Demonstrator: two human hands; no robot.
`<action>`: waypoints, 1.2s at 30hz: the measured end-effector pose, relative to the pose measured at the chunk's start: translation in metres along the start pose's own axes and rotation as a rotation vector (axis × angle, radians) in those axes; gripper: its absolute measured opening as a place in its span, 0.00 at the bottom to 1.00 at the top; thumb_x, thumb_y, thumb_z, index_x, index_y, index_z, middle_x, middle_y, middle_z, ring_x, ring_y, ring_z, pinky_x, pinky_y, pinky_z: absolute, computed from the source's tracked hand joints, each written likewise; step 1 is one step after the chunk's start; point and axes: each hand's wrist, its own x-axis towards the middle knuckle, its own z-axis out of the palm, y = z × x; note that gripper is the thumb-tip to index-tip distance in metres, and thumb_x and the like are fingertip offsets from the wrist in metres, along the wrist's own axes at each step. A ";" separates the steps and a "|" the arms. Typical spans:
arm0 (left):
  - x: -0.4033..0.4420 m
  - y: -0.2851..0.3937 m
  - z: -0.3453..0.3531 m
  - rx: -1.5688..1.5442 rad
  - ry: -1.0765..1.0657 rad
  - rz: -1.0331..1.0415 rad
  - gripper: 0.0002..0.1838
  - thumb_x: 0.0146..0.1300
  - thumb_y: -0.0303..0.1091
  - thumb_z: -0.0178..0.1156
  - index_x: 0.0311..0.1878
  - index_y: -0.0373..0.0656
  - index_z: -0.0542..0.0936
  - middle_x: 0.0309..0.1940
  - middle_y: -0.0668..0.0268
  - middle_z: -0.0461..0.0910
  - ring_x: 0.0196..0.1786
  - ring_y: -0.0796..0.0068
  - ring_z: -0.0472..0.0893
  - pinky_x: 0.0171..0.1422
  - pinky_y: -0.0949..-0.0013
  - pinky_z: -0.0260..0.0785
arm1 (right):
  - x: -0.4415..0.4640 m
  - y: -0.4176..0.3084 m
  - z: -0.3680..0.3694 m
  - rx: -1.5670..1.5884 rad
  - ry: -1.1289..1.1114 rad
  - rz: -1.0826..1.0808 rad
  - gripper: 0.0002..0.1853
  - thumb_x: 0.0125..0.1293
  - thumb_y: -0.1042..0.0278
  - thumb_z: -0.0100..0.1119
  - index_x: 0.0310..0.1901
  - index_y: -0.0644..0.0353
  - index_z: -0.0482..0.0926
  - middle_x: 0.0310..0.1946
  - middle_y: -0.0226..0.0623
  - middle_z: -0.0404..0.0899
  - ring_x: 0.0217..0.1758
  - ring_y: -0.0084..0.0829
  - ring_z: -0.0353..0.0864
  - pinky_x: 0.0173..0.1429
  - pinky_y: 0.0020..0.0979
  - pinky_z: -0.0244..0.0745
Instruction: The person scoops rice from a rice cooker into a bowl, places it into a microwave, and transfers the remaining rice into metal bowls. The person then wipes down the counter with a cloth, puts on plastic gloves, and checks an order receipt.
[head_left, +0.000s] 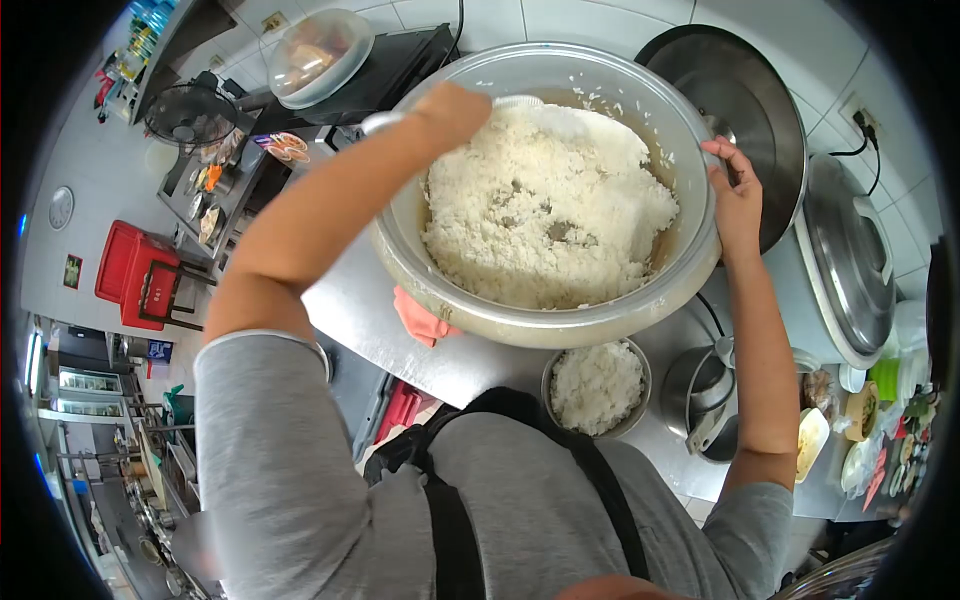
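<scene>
A large, wide metal pot [545, 325] of cooked white rice [545, 200] stands on the steel counter. My left hand [455, 112] is closed in a fist over the far left part of the pot, around a white utensil [518, 102]. Only a curved pale edge of this utensil shows against the rice; its kind I cannot make out. At the pot's right side my right hand [738, 195] grips the rim. Dark gaps show in the middle of the rice, and loose grains stick to the inner wall. A smaller metal bowl of rice [598, 390] sits near my body.
Behind the pot leans a big dark lid [765, 120]. A lidded cooker [850, 260] stands at right, near a metal pitcher [700, 385]. A pinkish cloth [422, 318] lies by the pot's left base. Far left are a red bin [135, 275] and a fan [190, 115].
</scene>
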 end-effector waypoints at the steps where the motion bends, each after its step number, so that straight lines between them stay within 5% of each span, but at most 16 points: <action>1: -0.001 0.006 0.005 -0.036 -0.001 0.017 0.11 0.59 0.29 0.56 0.44 0.37 0.79 0.34 0.56 0.83 0.38 0.58 0.85 0.39 0.59 0.78 | 0.003 0.001 -0.001 -0.034 -0.001 -0.015 0.15 0.60 0.83 0.50 0.45 0.58 0.81 0.62 0.43 0.67 0.68 0.35 0.65 0.70 0.30 0.55; 6: -0.038 -0.003 -0.044 -0.153 -0.018 0.075 0.13 0.58 0.27 0.55 0.46 0.37 0.78 0.35 0.55 0.83 0.40 0.57 0.84 0.43 0.60 0.78 | 0.001 -0.003 0.000 -0.056 0.021 -0.005 0.15 0.60 0.83 0.51 0.45 0.58 0.81 0.61 0.44 0.68 0.67 0.35 0.65 0.70 0.30 0.55; 8: -0.058 -0.007 -0.063 -0.143 -0.050 0.212 0.14 0.63 0.37 0.54 0.45 0.37 0.77 0.28 0.53 0.82 0.34 0.55 0.83 0.39 0.56 0.76 | 0.003 -0.004 0.002 -0.037 0.025 -0.009 0.15 0.60 0.83 0.51 0.45 0.58 0.81 0.61 0.43 0.69 0.67 0.35 0.66 0.70 0.30 0.55; 11: -0.082 0.016 -0.052 -0.124 -0.049 0.350 0.14 0.63 0.38 0.55 0.45 0.39 0.77 0.26 0.54 0.81 0.33 0.55 0.83 0.38 0.57 0.75 | 0.003 0.001 -0.001 -0.035 0.016 -0.006 0.14 0.61 0.83 0.50 0.46 0.60 0.81 0.61 0.42 0.69 0.66 0.33 0.66 0.69 0.28 0.57; 18: -0.070 -0.003 -0.068 -0.085 -0.101 0.365 0.14 0.62 0.37 0.57 0.46 0.39 0.77 0.26 0.55 0.82 0.32 0.59 0.83 0.36 0.59 0.75 | 0.004 0.001 -0.002 0.011 -0.014 0.028 0.14 0.63 0.81 0.51 0.47 0.60 0.81 0.62 0.42 0.69 0.65 0.32 0.67 0.67 0.27 0.58; 21: -0.045 -0.021 -0.059 0.030 0.110 0.186 0.11 0.60 0.35 0.57 0.42 0.39 0.79 0.29 0.57 0.83 0.34 0.60 0.84 0.35 0.59 0.75 | 0.004 0.002 -0.001 0.021 -0.007 0.037 0.14 0.63 0.81 0.52 0.47 0.60 0.81 0.62 0.43 0.69 0.66 0.32 0.66 0.67 0.27 0.58; 24: -0.005 -0.009 -0.025 0.104 -0.082 0.007 0.14 0.62 0.36 0.54 0.42 0.36 0.80 0.32 0.54 0.84 0.36 0.58 0.85 0.40 0.59 0.76 | 0.005 0.005 -0.002 0.055 -0.006 0.053 0.13 0.62 0.80 0.52 0.47 0.60 0.81 0.62 0.43 0.69 0.67 0.33 0.65 0.68 0.27 0.57; 26: 0.011 0.008 0.001 0.102 -0.147 -0.088 0.11 0.56 0.34 0.61 0.42 0.44 0.84 0.37 0.58 0.84 0.42 0.59 0.84 0.44 0.60 0.77 | 0.004 0.004 -0.002 0.046 -0.006 0.055 0.13 0.62 0.80 0.53 0.47 0.61 0.81 0.62 0.44 0.69 0.67 0.33 0.65 0.68 0.27 0.57; 29: 0.006 0.018 0.012 0.205 -0.390 -0.098 0.12 0.56 0.37 0.61 0.42 0.45 0.85 0.37 0.58 0.84 0.43 0.60 0.84 0.43 0.59 0.76 | 0.006 0.004 -0.003 0.014 0.002 0.035 0.14 0.61 0.79 0.53 0.47 0.61 0.81 0.61 0.44 0.70 0.67 0.32 0.66 0.68 0.26 0.57; 32: 0.027 -0.033 0.106 -0.152 -0.272 0.106 0.11 0.59 0.37 0.58 0.40 0.44 0.85 0.36 0.60 0.84 0.43 0.62 0.83 0.41 0.54 0.74 | 0.003 0.006 -0.001 -0.019 0.036 0.007 0.14 0.59 0.79 0.54 0.47 0.61 0.81 0.58 0.42 0.73 0.63 0.31 0.70 0.65 0.26 0.60; 33: 0.015 -0.022 0.084 -0.158 -0.282 0.109 0.11 0.59 0.37 0.58 0.40 0.44 0.85 0.36 0.60 0.84 0.43 0.62 0.83 0.41 0.54 0.74 | 0.004 0.006 0.000 -0.029 0.063 -0.020 0.14 0.59 0.79 0.54 0.47 0.62 0.81 0.55 0.41 0.75 0.59 0.30 0.72 0.63 0.26 0.63; 35: -0.015 0.003 0.004 -0.096 -0.875 0.042 0.13 0.64 0.33 0.54 0.39 0.31 0.79 0.22 0.55 0.79 0.20 0.65 0.79 0.24 0.60 0.73 | 0.003 0.008 -0.001 0.046 0.061 -0.010 0.14 0.58 0.78 0.55 0.47 0.62 0.81 0.52 0.40 0.77 0.55 0.29 0.74 0.60 0.25 0.65; 36: -0.018 0.005 0.009 -0.086 -0.884 0.049 0.13 0.64 0.33 0.54 0.39 0.31 0.79 0.22 0.55 0.79 0.20 0.65 0.79 0.24 0.60 0.73 | 0.002 0.010 -0.001 0.120 0.052 -0.017 0.14 0.57 0.78 0.55 0.46 0.62 0.81 0.49 0.38 0.79 0.51 0.27 0.76 0.57 0.25 0.67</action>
